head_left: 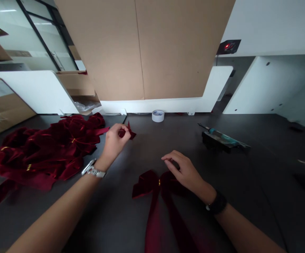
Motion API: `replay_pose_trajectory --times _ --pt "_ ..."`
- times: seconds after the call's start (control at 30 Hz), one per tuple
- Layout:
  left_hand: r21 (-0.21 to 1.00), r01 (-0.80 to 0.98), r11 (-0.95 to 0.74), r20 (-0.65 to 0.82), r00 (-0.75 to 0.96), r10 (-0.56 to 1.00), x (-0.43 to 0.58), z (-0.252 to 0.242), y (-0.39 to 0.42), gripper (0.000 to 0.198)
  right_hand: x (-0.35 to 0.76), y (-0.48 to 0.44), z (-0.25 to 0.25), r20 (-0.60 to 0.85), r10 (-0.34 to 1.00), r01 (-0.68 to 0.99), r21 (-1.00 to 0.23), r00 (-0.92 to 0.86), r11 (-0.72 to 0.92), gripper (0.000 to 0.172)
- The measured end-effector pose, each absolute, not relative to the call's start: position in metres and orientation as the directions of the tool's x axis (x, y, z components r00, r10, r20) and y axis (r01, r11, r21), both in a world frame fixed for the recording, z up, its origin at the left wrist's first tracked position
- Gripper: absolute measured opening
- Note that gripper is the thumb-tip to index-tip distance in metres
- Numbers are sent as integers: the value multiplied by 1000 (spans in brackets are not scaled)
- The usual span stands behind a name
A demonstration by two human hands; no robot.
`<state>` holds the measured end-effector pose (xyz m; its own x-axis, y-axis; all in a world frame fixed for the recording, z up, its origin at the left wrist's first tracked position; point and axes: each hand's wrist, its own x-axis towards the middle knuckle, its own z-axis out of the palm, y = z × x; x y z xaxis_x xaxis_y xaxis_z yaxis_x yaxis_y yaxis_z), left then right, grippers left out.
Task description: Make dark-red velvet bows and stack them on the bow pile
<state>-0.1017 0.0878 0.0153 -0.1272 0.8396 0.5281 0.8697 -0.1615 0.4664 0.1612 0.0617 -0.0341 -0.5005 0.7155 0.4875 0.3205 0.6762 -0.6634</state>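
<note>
My left hand point(117, 137) is raised beside a heap of dark red velvet bows point(63, 144), thumb and forefinger closed in a pinch. A small pointed scrap of dark red velvet point(132, 134) shows at its fingertips and through the finger loop; whether the pinch grips it or something tinier I cannot tell. A velvet bow point(145, 183) with a gold-coloured tie at its centre lies in front of me, its two tails running toward me. Over its right loop hovers my right hand point(183, 169), fingers bent and thumb slightly apart, with nothing visible in them.
A roll of white tape point(158, 116) stands at the table's back edge. To the right, a blue-handled pen-like tool point(218, 134) rests on a dark holder point(221, 142). A tall cardboard sheet point(152, 52) rises behind the table, and a cardboard box point(5, 109) sits at left.
</note>
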Motion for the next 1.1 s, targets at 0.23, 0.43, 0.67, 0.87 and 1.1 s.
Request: replay_pose_trajectory --times 0.23,0.43,0.67,0.87,1.1 --pt "997 -55 54 -41 204 978 -34 -13 38 14 155 56 -45 333 777 149 -867 -535 475 9" --pt "969 -106 223 -175 340 924 -28 -41 35 18 154 52 -47 209 743 33 -954 -636 296 23" --pt "983 -7 181 -163 402 901 -31 -39 35 1 155 48 -48 332 731 214 -812 -595 543 42" --pt "988 -4 157 -141 416 898 -28 -44 34 3 159 52 -43 431 656 317 -627 -619 711 12" --pt "981 -107 164 -96 466 879 -28 -48 37 31 160 54 -41 503 636 347 -553 -585 757 11"
